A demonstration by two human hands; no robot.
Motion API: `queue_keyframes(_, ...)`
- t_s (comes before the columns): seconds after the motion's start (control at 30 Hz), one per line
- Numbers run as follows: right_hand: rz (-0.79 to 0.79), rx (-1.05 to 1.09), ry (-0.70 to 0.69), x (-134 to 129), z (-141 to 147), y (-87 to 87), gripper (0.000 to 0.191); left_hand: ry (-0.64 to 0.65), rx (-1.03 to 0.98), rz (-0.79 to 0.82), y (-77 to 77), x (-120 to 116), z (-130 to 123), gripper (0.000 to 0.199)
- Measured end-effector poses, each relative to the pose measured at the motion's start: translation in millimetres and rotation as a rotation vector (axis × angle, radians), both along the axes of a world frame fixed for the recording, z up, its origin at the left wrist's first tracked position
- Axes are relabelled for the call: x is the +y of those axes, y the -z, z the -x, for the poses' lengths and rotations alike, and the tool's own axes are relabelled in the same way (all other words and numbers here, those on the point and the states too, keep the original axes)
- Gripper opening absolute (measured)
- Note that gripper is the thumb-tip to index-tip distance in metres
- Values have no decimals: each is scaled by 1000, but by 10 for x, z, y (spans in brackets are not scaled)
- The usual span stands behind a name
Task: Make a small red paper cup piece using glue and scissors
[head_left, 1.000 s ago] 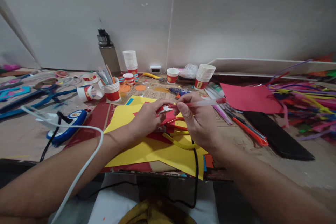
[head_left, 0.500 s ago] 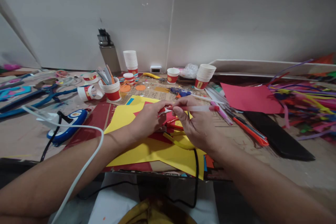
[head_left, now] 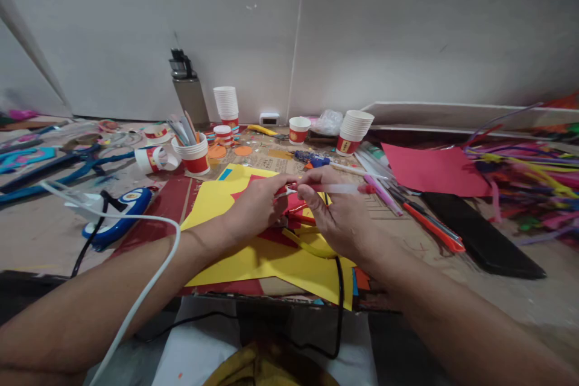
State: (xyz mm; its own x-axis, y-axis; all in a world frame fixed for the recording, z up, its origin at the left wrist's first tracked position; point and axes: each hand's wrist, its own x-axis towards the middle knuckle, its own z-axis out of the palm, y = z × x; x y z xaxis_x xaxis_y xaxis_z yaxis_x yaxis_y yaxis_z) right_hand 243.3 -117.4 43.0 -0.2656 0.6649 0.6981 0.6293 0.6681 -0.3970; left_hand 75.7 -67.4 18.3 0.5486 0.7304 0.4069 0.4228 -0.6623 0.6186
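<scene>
A pen [head_left: 346, 189] with a translucent barrel and a red end lies roughly level between my two hands, above the paper. My right hand [head_left: 337, 211] is closed around the barrel, thumb toward me. The fingers of my left hand [head_left: 256, 208] pinch its other end, where red and white parts show; the tip itself is hidden. Beneath my hands lie yellow paper [head_left: 230, 262] and a red paper piece [head_left: 274, 235], partly covered. Under my right hand, red handles and a yellow strip [head_left: 312, 247] are partly visible; what the handles belong to I cannot make out.
Paper cups [head_left: 355, 132] stand toward the wall; one cup [head_left: 196, 154] holds pencils. At right are a red utility knife [head_left: 434, 226], a black phone-like slab [head_left: 482, 235], red paper [head_left: 434, 169] and pipe cleaners [head_left: 534, 187]. A white cable [head_left: 154, 277] crosses my left forearm.
Both hands keep their grip on the pen, almost unmoved. The pen's red end dips very slightly, and the whole view shifts a little.
</scene>
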Motion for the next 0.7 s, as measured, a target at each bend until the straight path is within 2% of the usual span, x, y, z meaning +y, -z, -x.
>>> queue_keyframes(0.2,-42,-25,10,2,4,-9,14,14,-8,7,11,-1,3,39)
queue_keyframes(0.7,-26,-55,33,10,7,2,18,38,-20,11,24,4,-2,37)
